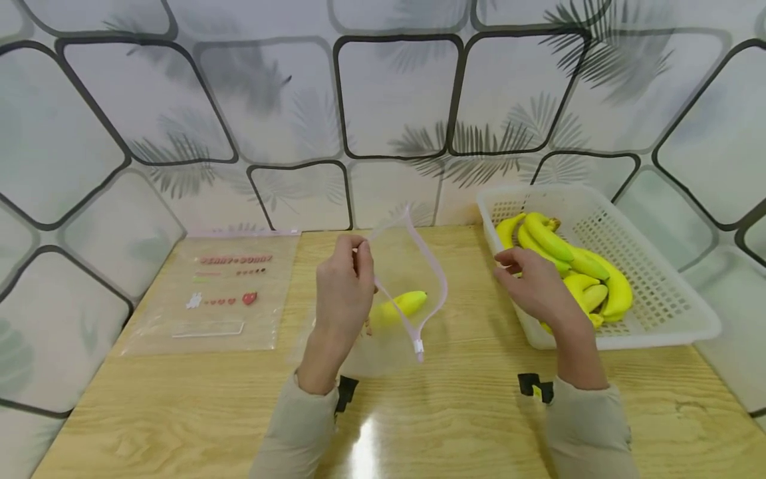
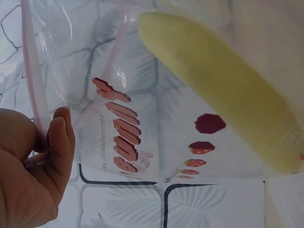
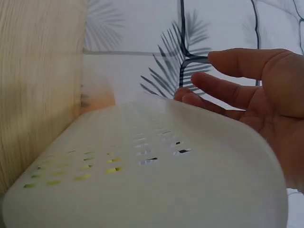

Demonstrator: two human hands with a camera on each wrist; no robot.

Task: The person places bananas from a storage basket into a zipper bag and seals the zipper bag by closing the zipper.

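While the tabletop fills the lower frame of the head view, the left hand, near centre, pinches the edge of a clear zip bag whose pink-edged mouth gapes toward the right. One banana lies inside, slanting up to the right. Right of centre, the right hand holds nothing, thumb and fingers parted, at the left rim of a white basket. The loose bananas there lie just right of and beyond its fingertips, several sloping from upper left to lower right; this hand is clearly the nearer. The right wrist view shows the thumb-to-finger gap and the basket's outer wall; the left wrist view alone makes the bag's "BUNNY" lettering readable. Patterned covering backs the upper frame.
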